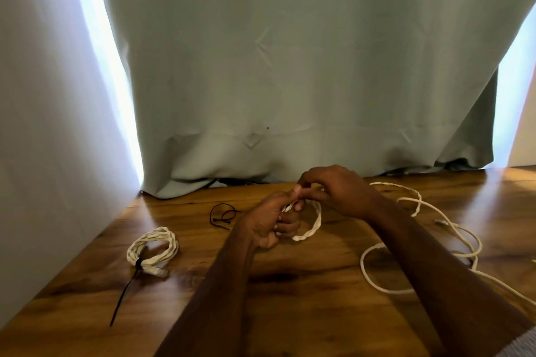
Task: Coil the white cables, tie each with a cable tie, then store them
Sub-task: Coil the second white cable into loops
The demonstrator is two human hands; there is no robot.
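White cable in play: a twisted cable point(311, 224) is looped between both hands at the centre of the desk point(290, 313), its loop hanging toward 5 o'clock of the left hand.
Left hand point(269, 226): fingers curled, gripping the cable, thumb up against the strand.
Right hand point(333, 190): at 1 o'clock of the left, fingertips pinching the same cable near the left thumb.
Loose length: the uncoiled rest of the cable point(417, 243) sprawls over the desk at 3 o'clock, running off the right edge.
Finished coil: a tied bundle point(152, 251) lies at 9 o'clock, well apart from the hands, cinched by a black cable tie point(124, 295) whose tail points to 7 o'clock.
Spare ties: black ties point(222, 216) lie at 10 o'clock, near the left hand.
Backdrop: grey-green curtain point(290, 66) at 12 o'clock, its hem touching the desk.
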